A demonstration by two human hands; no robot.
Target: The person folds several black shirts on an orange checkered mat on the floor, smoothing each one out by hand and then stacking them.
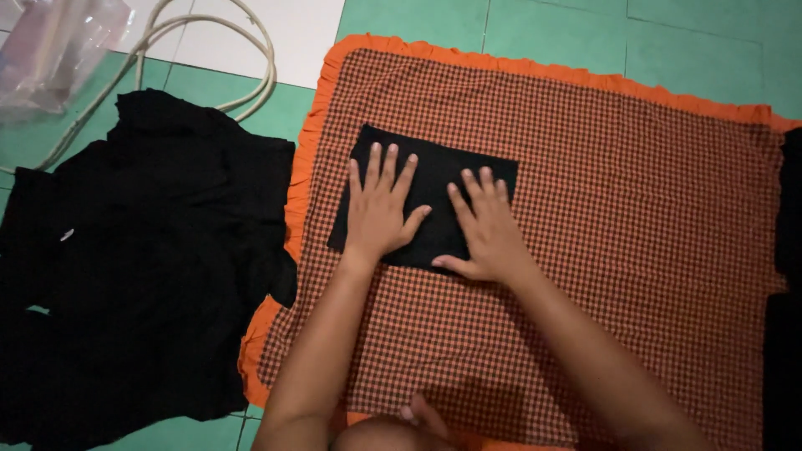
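A folded black cloth (434,167) lies as a flat rectangle on an orange checked mat (601,209) with an orange frilled edge. My left hand (380,209) rests flat on the cloth's left half, fingers spread. On the right half my right hand (484,227) presses down, palm flat and fingers apart. Neither hand grips anything.
A heap of crumpled black garments (142,259) lies on the green tiled floor (685,42) left of the mat. A pale hose (251,75) and a clear plastic bag (58,46) sit at the top left. More black fabric (787,250) shows at the right edge.
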